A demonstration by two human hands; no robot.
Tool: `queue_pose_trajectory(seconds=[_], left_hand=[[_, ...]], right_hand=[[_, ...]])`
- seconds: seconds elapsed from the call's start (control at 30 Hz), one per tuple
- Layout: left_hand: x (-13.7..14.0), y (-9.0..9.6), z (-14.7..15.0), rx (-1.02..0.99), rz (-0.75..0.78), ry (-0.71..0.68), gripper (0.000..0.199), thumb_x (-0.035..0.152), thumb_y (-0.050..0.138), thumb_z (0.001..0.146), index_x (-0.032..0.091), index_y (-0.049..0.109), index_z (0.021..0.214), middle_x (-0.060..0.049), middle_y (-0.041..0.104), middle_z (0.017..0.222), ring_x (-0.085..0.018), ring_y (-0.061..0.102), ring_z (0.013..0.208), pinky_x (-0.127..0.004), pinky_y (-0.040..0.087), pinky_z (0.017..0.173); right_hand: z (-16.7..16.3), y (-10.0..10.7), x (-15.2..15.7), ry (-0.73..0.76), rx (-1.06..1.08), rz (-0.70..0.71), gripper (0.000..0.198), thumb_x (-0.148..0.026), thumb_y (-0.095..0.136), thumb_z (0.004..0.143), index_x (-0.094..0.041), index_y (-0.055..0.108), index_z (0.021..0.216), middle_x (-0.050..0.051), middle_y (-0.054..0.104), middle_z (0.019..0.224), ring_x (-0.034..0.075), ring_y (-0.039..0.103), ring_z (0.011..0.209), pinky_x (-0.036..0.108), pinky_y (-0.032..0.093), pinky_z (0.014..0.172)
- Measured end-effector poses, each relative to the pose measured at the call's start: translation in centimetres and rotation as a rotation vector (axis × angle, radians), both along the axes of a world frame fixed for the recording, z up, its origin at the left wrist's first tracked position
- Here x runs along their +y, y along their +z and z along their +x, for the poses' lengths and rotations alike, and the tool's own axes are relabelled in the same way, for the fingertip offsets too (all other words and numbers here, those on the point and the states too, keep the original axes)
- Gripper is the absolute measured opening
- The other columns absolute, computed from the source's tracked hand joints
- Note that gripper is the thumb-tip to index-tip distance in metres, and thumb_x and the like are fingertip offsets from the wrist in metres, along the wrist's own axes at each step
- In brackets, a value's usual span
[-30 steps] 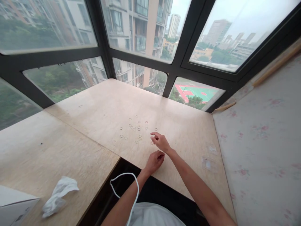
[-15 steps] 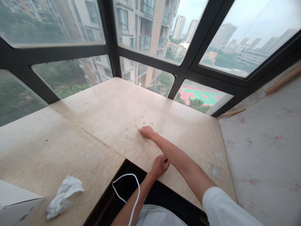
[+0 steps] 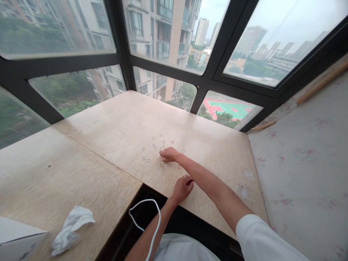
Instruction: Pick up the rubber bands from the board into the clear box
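Observation:
Several small thin rings, perhaps elastic bands, lie scattered on the pale stone-patterned counter (image 3: 108,141). One ring (image 3: 144,158) is at the left of the group and another ring (image 3: 183,150) at the right. My right hand (image 3: 169,154) is down among them, fingers pinched together at the counter surface; whatever is between the fingertips is hidden. Closer to my body, my left hand (image 3: 183,188) rests at the counter's front edge with its fingers curled into a loose fist, below my right forearm. A dark hollow shows in its grip, and its contents cannot be made out.
A crumpled white tissue (image 3: 72,228) lies at the lower left beside a white box (image 3: 19,237). A white cable (image 3: 156,203) loops over the dark gap in front of me. Clear plastic pieces (image 3: 246,192) lie at right, near the papered wall (image 3: 296,174). Windows border the back.
The camera view has turned slightly, shifting the scene left. My right hand has moved slightly toward me and right relative to the rings, staying pinched. My left hand stays curled in nearly the same place.

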State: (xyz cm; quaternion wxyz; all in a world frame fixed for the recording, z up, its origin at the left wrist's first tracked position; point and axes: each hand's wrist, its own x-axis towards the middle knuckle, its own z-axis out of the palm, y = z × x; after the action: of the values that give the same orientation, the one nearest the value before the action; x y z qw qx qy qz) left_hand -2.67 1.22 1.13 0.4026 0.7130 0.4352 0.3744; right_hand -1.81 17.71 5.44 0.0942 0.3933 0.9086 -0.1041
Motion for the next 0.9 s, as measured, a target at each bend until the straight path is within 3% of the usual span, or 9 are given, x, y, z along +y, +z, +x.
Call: queue_pose_trajectory(seconds=[0.2, 0.4, 0.57, 0.67, 0.8, 0.9], left_hand=[[0.0, -0.3, 0.0, -0.037, 0.006, 0.005, 0.014, 0.019, 0.05, 0.083, 0.017, 0.064, 0.085, -0.003, 0.063, 0.077, -0.013, 0.055, 0.066, -0.024, 0.042, 0.062], [0.3, -0.4, 0.2, -0.045, 0.035, -0.002, 0.015, 0.019, 0.05, 0.083, 0.017, 0.064, 0.087, -0.004, 0.066, 0.08, -0.014, 0.059, 0.069, -0.025, 0.046, 0.064], [0.5, -0.3, 0.1, -0.013, 0.036, 0.007, 0.015, 0.022, 0.05, 0.084, 0.018, 0.065, 0.088, -0.004, 0.068, 0.084, -0.015, 0.062, 0.073, -0.027, 0.048, 0.067], [0.5, -0.1, 0.1, 0.0, 0.032, 0.014, 0.017, 0.027, 0.051, 0.085, 0.019, 0.065, 0.088, -0.004, 0.069, 0.084, -0.016, 0.063, 0.076, -0.028, 0.05, 0.069], [0.7, 0.0, 0.3, 0.012, 0.01, 0.031, 0.019, 0.032, 0.053, 0.085, 0.018, 0.065, 0.088, -0.005, 0.07, 0.086, -0.017, 0.065, 0.077, -0.028, 0.051, 0.07], [0.9, 0.1, 0.3, 0.027, -0.002, 0.052, 0.02, 0.033, 0.053, 0.084, 0.018, 0.066, 0.089, -0.005, 0.07, 0.088, -0.018, 0.065, 0.078, -0.029, 0.051, 0.07]], right_hand=[[3.0, 0.3, -2.0, -0.194, 0.222, 0.006, 0.014, -0.023, 0.056, 0.078, -0.018, 0.061, 0.09, 0.007, 0.07, 0.08, 0.02, 0.064, 0.076, 0.025, 0.039, 0.063], [8.3, 0.9, -6.3, -0.463, 0.561, 0.013, 0.012, -0.021, 0.051, 0.078, -0.02, 0.053, 0.089, -0.005, 0.062, 0.059, 0.011, 0.059, 0.055, 0.019, 0.037, 0.055], [15.7, 0.8, -12.1, -0.738, 0.783, 0.04, 0.008, -0.025, 0.045, 0.081, -0.02, 0.05, 0.085, -0.008, 0.055, 0.048, 0.009, 0.054, 0.043, 0.016, 0.037, 0.046], [21.0, 1.2, -16.5, -0.941, 0.854, 0.11, 0.016, -0.033, 0.041, 0.084, -0.02, 0.049, 0.082, -0.006, 0.055, 0.047, 0.009, 0.049, 0.037, 0.017, 0.034, 0.041], [27.5, 2.1, -22.2, -1.212, 0.842, 0.225, 0.021, -0.039, 0.043, 0.081, -0.02, 0.051, 0.078, -0.005, 0.054, 0.045, 0.008, 0.041, 0.031, 0.018, 0.031, 0.036], [30.9, 2.6, -24.7, -1.352, 0.788, 0.277, 0.019, -0.039, 0.047, 0.078, -0.02, 0.052, 0.075, -0.005, 0.054, 0.044, 0.009, 0.04, 0.03, 0.019, 0.03, 0.036]])
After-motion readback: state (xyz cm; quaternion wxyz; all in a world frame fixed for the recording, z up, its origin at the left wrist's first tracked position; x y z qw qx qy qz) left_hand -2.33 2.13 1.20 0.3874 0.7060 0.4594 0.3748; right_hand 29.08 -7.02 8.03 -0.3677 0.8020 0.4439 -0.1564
